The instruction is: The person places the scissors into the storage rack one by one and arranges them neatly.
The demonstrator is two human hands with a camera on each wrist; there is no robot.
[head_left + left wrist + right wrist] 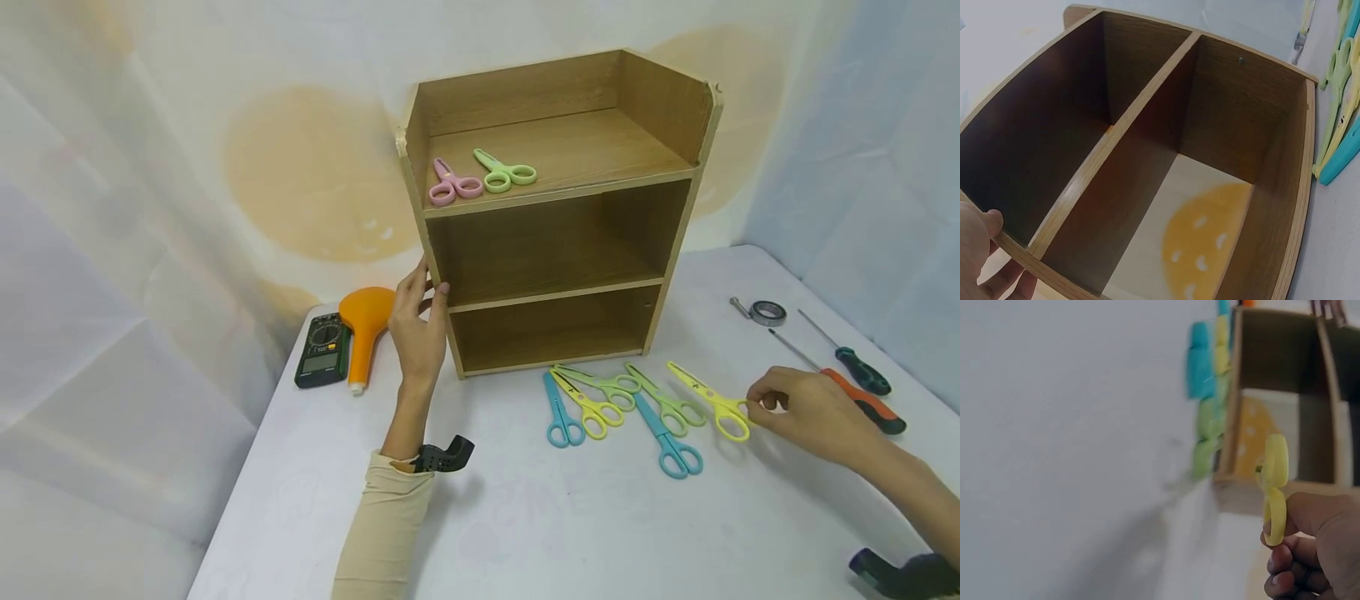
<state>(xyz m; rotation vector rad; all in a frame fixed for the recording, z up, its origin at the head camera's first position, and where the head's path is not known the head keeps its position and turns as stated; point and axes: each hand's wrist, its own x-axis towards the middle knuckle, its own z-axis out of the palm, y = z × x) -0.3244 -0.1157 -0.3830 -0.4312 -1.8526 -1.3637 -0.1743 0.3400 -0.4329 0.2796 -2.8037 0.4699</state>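
A wooden shelf (557, 296) with three levels stands on the table. My left hand (420, 329) grips its left side panel; in the left wrist view the thumb (992, 222) lies at the front edge and the fingers reach round the outside. On the right, my right hand (813, 412) pinches yellow scissors (1276, 461) by one handle loop, the blades pointing toward the shelf. Pink scissors (444, 175) and light green scissors (501, 171) lie on the top level. Several more scissors lie before the shelf, among them blue scissors (670, 446) and yellow scissors (591, 408).
A green multimeter (322, 354) and an orange paddle-shaped thing (366, 321) lie left of the shelf. At the right are a bolt (739, 307), a ring-shaped bearing (768, 313), a dark green screwdriver (861, 369) and an orange-black screwdriver (851, 390). Patterned cloth hangs behind.
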